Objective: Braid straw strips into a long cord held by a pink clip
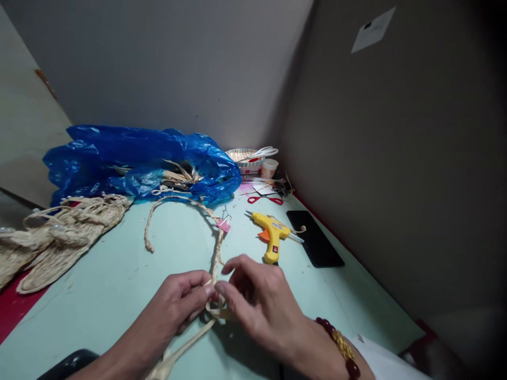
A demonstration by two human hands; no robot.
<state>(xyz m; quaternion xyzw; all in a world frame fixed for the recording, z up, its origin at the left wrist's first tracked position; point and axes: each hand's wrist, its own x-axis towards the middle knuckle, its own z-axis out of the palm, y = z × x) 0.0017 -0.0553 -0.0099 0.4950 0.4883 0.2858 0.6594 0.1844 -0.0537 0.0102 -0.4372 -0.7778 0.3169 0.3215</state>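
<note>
A braided straw cord (218, 248) runs away from me over the table, with a pink binder clip (223, 225) clamped on it; its far end curls round to the left. My left hand (180, 301) pinches the near end of this braid between thumb and fingers. Close beside it, my right hand (257, 301) has thumb and index finger bent at the braid, a small gap between their tips; its other fingers are partly hidden. Loose straw strands (190, 340) loop below the fingers and trail toward the lower left.
A yellow glue gun (272, 235) lies right of the braid, near a black phone-like slab (315, 237). Red-handled scissors (265, 200) lie behind it. A blue plastic bag (138, 153) of straw stands at the back, woven straw sandals (75, 237) at left, a basket (245, 155) and paper cup (269, 169) in the corner.
</note>
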